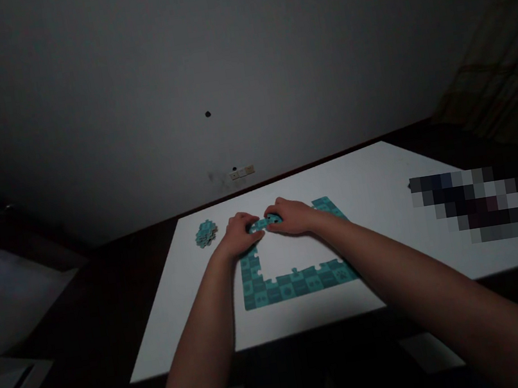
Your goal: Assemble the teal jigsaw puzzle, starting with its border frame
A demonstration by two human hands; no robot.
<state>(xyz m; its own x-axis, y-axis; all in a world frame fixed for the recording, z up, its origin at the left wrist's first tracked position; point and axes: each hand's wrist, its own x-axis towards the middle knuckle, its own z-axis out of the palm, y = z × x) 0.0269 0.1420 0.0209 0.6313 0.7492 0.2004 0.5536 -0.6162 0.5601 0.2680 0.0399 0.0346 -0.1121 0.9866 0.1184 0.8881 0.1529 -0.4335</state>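
Teal jigsaw puzzle pieces form a checkered border [286,286] on the white table, with bare tabletop inside it. At the border's far left corner, my left hand [240,234] pinches a puzzle piece [259,225] between thumb and fingers. Close beside it, my right hand [294,216] grips another puzzle piece [273,218] along the far side. These two pieces lie against or very near each other; whether they interlock I cannot tell. My right forearm covers part of the border's right side.
A small pile of loose puzzle pieces [206,233] lies at the table's far left. On the right of the white table [358,173] is a pixelated, unreadable area. Behind stands a grey wall with a socket strip [242,172]; a curtain [505,79] hangs at right.
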